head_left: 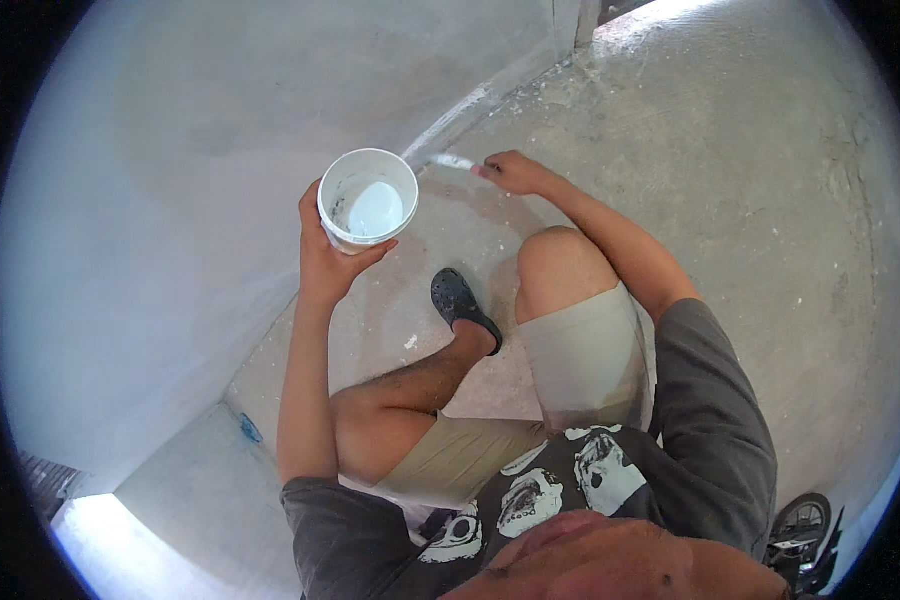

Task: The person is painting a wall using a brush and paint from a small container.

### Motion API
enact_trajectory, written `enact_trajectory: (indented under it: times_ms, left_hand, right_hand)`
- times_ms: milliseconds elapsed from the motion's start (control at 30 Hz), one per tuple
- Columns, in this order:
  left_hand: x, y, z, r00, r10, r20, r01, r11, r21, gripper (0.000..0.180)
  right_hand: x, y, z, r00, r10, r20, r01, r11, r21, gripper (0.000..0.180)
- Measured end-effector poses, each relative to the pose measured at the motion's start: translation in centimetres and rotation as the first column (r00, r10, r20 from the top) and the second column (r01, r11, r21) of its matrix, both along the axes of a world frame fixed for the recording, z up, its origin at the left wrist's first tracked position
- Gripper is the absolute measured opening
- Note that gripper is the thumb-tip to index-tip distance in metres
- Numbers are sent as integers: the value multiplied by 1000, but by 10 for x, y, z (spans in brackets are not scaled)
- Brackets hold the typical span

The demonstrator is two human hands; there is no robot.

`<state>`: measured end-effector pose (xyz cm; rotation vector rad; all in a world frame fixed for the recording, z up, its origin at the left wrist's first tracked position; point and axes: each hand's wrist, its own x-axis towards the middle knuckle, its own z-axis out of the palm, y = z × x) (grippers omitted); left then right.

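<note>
A white plastic bucket [370, 163] is in my left hand [322, 262], whose fingers and thumb wrap round its outside. White paint [377, 210] lies in the bottom of the bucket, and dark specks mark its inner wall. To the right of the bucket, my right hand [515, 174] is closed on what looks like a paintbrush [454, 161]. The brush's pale end points left, close to the foot of the wall, and is smeared by motion. A whitish strip [455, 117] runs along the wall's base just beyond it.
A pale grey wall [170, 170] rises on the left and meets the speckled concrete floor [750, 190]. My foot in a dark clog [455, 295] is below the brush. A blue scrap [251, 428] lies at lower left; a wheel [803, 522] stands at lower right.
</note>
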<state>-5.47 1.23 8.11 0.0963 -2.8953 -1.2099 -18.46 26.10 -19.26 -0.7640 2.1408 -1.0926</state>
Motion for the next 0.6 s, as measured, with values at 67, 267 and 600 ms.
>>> enact_trajectory:
  times_ms: [67, 267, 600]
  left_hand:
    - [-5, 5, 5, 1000, 9, -9, -9, 1000, 18, 111]
    - [-14, 12, 18, 997, -34, -68, 36, 999, 32, 111]
    - [-26, 4, -38, 979, -201, 29, 202, 978, -40, 108]
  right_hand:
    - [-22, 24, 2, 975, -211, -67, 204, 975, -89, 59]
    - [-51, 114, 41, 672, -740, -18, 719, 659, -222, 47]
    - [-28, 26, 140, 689, -656, 307, 722, 658, -213, 54]
